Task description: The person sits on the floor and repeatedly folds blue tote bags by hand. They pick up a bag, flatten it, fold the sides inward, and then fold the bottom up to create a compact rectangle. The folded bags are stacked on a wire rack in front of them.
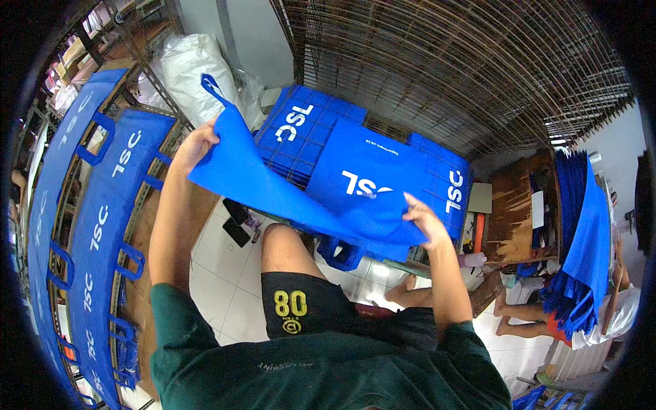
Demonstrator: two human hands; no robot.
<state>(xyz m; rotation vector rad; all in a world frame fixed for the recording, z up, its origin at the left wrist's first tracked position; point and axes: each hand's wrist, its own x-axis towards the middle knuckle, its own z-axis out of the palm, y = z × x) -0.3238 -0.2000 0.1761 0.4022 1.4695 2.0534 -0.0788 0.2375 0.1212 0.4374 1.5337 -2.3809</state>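
A blue fabric tote bag (pixel 239 167) stretches slantwise between my two hands, its cloth sagging in the middle. My left hand (pixel 198 145) pinches its upper left edge, close to a handle loop (pixel 210 85) that sticks up. My right hand (pixel 425 220) grips the other end, thumb and fingers together on the cloth. Below and behind it lies another blue printed bag (pixel 369 154) on a wire mesh rack, partly covered by the held one. Stacked blue bags under mesh (pixel 290 130) lie to its left, and more printed blue cloth (pixel 454 181) to its right.
At left, a long rack carries rows of printed blue bags (pixel 123 164). A stack of wire mesh racks (pixel 437 68) rises at the back. White plastic sacks (pixel 198 72) stand back left. At right, a person (pixel 608 318) sits by hanging blue bags (pixel 581 225). A phone (pixel 236 233) lies below.
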